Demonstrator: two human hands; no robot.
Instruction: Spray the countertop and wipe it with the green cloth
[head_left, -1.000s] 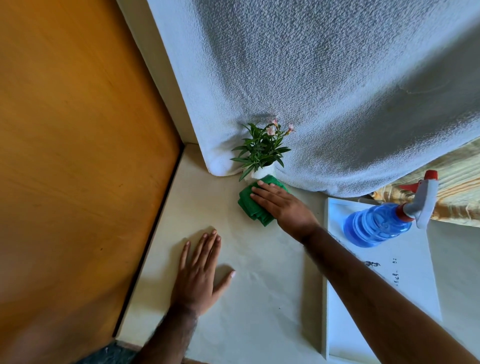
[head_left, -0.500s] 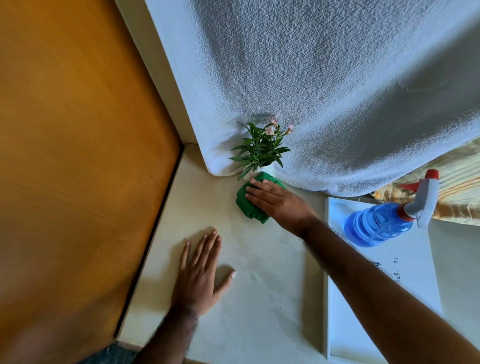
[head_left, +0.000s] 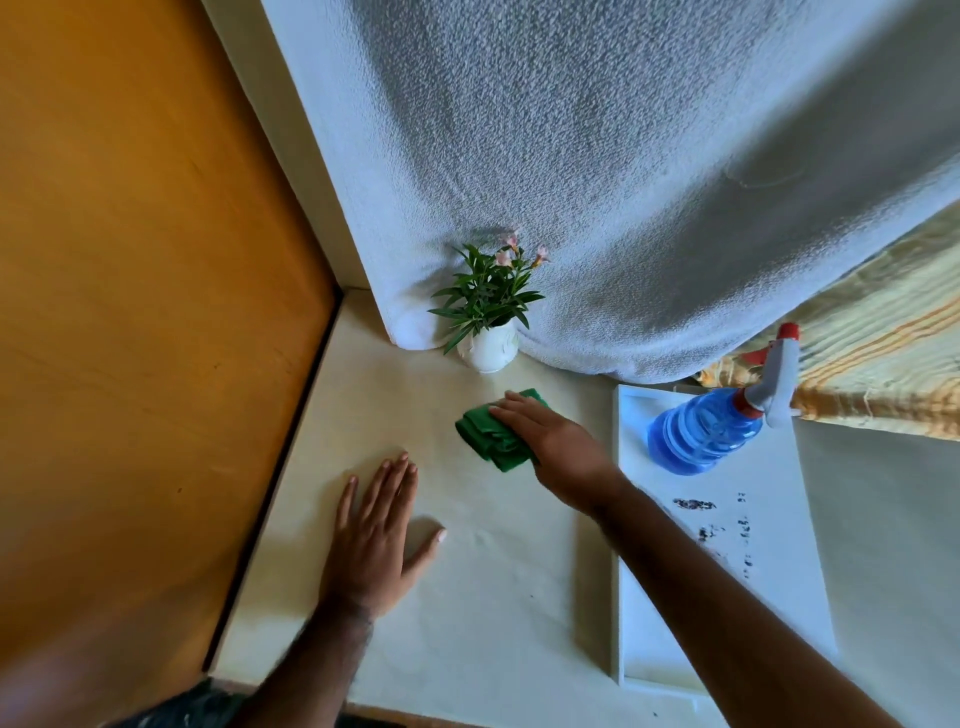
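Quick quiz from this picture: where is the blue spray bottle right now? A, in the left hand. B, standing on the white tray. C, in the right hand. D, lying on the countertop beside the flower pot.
B: the blue plastic spray bottle stands on the white tray, while the right hand presses the folded green cloth and the left hand lies flat on the countertop.

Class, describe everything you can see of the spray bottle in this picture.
The spray bottle has a clear ribbed body of blue liquid, a red collar, a white trigger head and a red nozzle tip. It looks like plastic. It stands at the far end of the white tray, near the striped cloth. No hand touches it.
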